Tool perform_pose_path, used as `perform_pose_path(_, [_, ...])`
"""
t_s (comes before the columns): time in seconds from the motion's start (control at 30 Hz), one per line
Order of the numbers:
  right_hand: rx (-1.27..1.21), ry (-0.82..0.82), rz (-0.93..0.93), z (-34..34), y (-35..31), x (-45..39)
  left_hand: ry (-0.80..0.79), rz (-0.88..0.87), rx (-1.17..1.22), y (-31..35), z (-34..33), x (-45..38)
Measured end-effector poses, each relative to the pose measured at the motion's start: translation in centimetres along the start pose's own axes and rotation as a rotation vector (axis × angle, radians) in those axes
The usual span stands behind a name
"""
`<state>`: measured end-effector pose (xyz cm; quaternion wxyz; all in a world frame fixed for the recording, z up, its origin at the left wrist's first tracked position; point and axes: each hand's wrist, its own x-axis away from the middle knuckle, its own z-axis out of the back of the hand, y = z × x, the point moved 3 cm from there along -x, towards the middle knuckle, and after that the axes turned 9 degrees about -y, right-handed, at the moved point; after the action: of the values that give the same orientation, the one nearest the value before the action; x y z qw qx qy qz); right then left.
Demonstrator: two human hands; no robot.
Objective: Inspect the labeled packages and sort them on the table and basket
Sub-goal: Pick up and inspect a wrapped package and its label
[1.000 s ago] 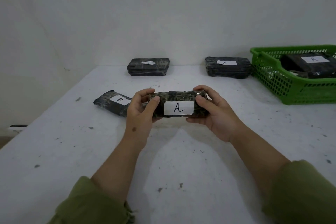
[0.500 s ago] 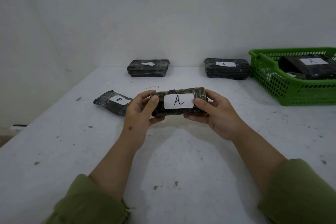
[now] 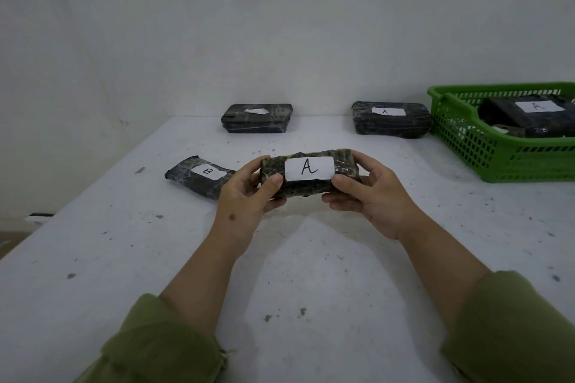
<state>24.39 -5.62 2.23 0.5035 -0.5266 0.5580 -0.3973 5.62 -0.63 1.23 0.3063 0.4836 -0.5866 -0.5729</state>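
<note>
A dark wrapped package with a white label "A" [image 3: 309, 169] is held above the table, its label facing me. My left hand [image 3: 245, 193] grips its left end and my right hand [image 3: 367, 193] grips its right end. Behind my left hand a dark package labelled "B" [image 3: 199, 176] lies on the white table [image 3: 124, 242]. At the back stand a package with a torn label [image 3: 257, 117] and one labelled "A" [image 3: 390, 116]. The green basket [image 3: 497, 152] at the right holds another "A" package [image 3: 529, 113].
A white wall stands close behind the table. The table's left edge runs diagonally at the left, with floor beyond it. The tabletop is speckled with small dark marks.
Both hands have lifted the "A" package slightly and tilted its label more toward me. The other packages have not moved.
</note>
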Motion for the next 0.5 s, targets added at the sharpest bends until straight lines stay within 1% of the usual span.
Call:
perform_pose_path(0.13, [0.026,0.023,0.014,0.01,-0.17,-0.04,-0.025,-0.032,-0.039,0.17,-0.06,0.38])
perform_pose_path(0.23, [0.064,0.068,-0.020,0.24,-0.03,-0.07,-0.059,-0.088,-0.156,0.50,-0.24,0.69])
perform_pose_path(0.3, [0.065,0.081,-0.048,0.43,0.16,-0.05,-0.049,-0.114,-0.206,0.60,-0.33,0.68])
perform_pose_path(0.43, [0.015,0.019,-0.017,0.56,0.39,-0.08,-0.013,-0.079,-0.123,0.67,-0.09,0.38])
perform_pose_path(0.5, [0.033,0.019,0.024,0.62,0.34,-0.14,0.012,-0.063,-0.132,0.71,0.19,0.24])
